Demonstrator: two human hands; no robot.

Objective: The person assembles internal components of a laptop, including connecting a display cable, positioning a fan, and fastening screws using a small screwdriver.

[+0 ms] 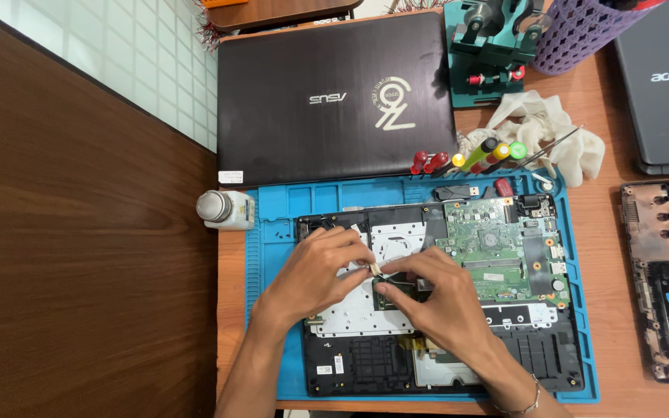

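An opened laptop base (365, 364) lies on a blue work mat (272, 232), with a green circuit board (497, 248) at its upper right. My left hand (315, 275) and my right hand (435, 298) meet over the middle of the base. Their fingertips pinch a small pale part (374, 268), maybe a ribbon cable end or tape, just above a small dark module (396, 290). What lies under the palms is hidden.
A closed black laptop (334, 93) sits behind the mat. Several screwdrivers (466, 159), a white cloth (551, 128), a teal holder (489, 46) and a purple basket (582, 31) are at the back right. A small bottle (224, 209) stands left; another laptop shell (667, 279) right.
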